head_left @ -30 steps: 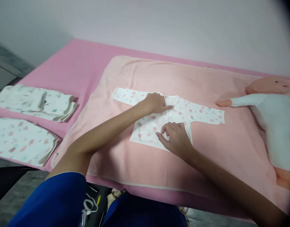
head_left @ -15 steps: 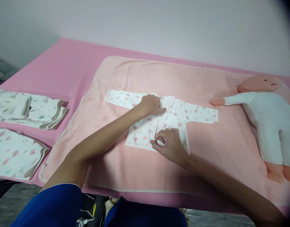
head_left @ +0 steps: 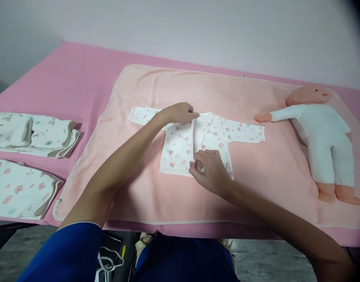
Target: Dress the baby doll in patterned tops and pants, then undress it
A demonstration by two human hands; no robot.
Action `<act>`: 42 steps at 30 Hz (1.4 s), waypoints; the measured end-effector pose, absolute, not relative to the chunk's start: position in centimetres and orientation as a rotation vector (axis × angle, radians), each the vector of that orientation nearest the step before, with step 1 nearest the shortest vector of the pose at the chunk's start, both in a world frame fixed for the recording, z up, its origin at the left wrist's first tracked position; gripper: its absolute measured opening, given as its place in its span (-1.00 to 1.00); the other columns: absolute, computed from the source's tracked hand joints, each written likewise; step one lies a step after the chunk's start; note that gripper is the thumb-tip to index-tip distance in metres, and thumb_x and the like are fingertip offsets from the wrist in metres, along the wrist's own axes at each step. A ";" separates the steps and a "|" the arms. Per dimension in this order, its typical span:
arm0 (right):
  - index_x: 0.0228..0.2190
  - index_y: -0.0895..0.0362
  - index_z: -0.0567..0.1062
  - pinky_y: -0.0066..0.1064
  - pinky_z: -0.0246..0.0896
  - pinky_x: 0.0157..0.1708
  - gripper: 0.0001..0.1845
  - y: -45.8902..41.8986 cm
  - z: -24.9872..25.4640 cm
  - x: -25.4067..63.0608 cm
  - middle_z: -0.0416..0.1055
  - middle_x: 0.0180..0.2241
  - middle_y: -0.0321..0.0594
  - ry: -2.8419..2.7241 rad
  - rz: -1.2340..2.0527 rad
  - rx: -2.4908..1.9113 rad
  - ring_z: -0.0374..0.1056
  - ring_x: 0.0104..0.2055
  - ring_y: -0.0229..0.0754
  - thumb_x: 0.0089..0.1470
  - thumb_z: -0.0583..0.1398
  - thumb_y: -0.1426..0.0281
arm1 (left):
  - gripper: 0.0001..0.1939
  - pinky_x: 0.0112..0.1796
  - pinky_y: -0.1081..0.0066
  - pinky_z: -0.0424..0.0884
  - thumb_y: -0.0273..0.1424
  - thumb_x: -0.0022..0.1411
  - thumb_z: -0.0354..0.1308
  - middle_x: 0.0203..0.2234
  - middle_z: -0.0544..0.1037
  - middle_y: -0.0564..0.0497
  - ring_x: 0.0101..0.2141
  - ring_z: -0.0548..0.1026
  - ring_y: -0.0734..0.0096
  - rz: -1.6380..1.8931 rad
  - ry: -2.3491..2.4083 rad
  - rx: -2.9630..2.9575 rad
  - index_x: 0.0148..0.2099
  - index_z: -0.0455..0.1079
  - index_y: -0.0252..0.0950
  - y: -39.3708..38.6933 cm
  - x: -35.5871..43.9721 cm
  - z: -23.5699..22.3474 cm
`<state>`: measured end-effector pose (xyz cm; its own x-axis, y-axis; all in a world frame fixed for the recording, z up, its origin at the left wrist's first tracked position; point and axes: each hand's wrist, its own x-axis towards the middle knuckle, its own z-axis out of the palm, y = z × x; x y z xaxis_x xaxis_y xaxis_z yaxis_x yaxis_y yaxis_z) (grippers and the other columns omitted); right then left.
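Observation:
A white baby shirt (head_left: 180,147) with a pink and green print lies face up, sleeves spread, on a peach blanket (head_left: 156,199). Its front edge stands slightly lifted along the middle. At the neckline, my left hand (head_left: 182,112) is closed in a pinch on the shirt's collar edge. Lower down, near the hem, my right hand (head_left: 209,169) has thumb and forefinger curled together on the front edge of the shirt. Exactly how much cloth sits between its fingers is hidden.
A baby doll (head_left: 321,137) in white lies on the blanket at the right, one arm stretched toward the shirt. Folded printed clothes (head_left: 41,135) and another folded piece (head_left: 18,190) rest at the left on the pink table cover (head_left: 80,78). A wall (head_left: 197,31) stands behind.
My left hand has moved up to the collar and my right hand stays near the hem. The shirt's front edge is now raised between them. The view has shifted slightly.

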<state>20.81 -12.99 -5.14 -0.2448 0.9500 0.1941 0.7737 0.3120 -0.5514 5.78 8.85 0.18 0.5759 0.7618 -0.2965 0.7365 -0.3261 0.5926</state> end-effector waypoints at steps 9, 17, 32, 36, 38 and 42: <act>-0.27 0.04 0.42 -0.11 0.23 0.12 -0.78 -8.6 -0.9 13.3 0.53 -0.29 -0.21 -2.218 0.300 -1.193 0.39 -0.17 -0.03 0.48 0.06 0.40 | -0.47 0.06 0.16 0.50 0.05 0.30 0.06 0.03 0.65 -0.08 0.08 0.66 -0.02 -0.285 1.297 2.135 0.07 0.59 -0.14 12.4 -1.4 3.6; 0.36 0.12 0.48 -0.04 0.21 0.54 -0.54 -6.7 -8.2 11.6 0.43 0.45 -0.07 -2.487 0.656 -0.711 0.30 0.52 -0.04 0.61 0.02 0.33 | -0.45 -0.01 0.24 0.52 0.07 0.24 0.12 -0.08 0.75 -0.11 -0.03 0.70 0.02 -0.340 1.316 2.069 0.10 0.61 -0.10 15.4 -4.0 0.8; -0.23 0.08 0.44 -0.23 0.11 -0.32 -0.66 -15.9 -4.3 24.2 0.54 -0.24 -0.09 -2.264 0.203 -1.760 0.39 -0.25 -0.03 0.47 0.22 0.08 | -0.61 -0.14 0.23 0.44 -0.01 0.32 0.26 -0.08 0.72 -0.16 -0.10 0.65 0.06 -0.067 1.104 2.275 -0.08 0.52 -0.23 6.7 10.1 -1.8; -0.35 0.07 0.36 -0.26 -0.07 -0.36 -0.75 -14.3 -4.6 24.3 0.50 -0.31 -0.13 -2.384 0.346 -1.924 0.35 -0.27 -0.08 0.45 0.14 0.32 | -0.62 -0.12 0.22 0.43 -0.03 0.24 0.30 -0.10 0.67 -0.16 -0.08 0.63 0.01 -0.199 1.088 2.308 -0.12 0.52 -0.24 7.9 12.4 -2.2; -0.40 0.05 0.26 -0.29 -0.05 -0.35 -0.75 -13.4 -3.5 24.6 0.42 -0.40 -0.24 -2.326 0.540 -1.828 0.30 -0.33 -0.14 0.38 0.11 0.42 | -0.59 -0.07 0.23 0.44 -0.04 0.28 0.25 -0.01 0.66 -0.15 -0.03 0.61 0.02 -0.153 1.095 2.291 -0.02 0.53 -0.25 8.5 12.2 -2.0; -0.30 0.04 0.31 -0.34 0.12 -0.23 -0.83 -12.6 -2.5 25.5 0.41 -0.35 -0.31 -2.181 0.709 -1.557 0.33 -0.30 -0.16 0.41 0.14 0.32 | -0.53 0.03 0.24 0.43 -0.06 0.38 0.18 0.15 0.64 -0.20 0.07 0.59 0.04 -0.040 1.240 2.271 0.15 0.52 -0.27 8.5 10.8 -1.8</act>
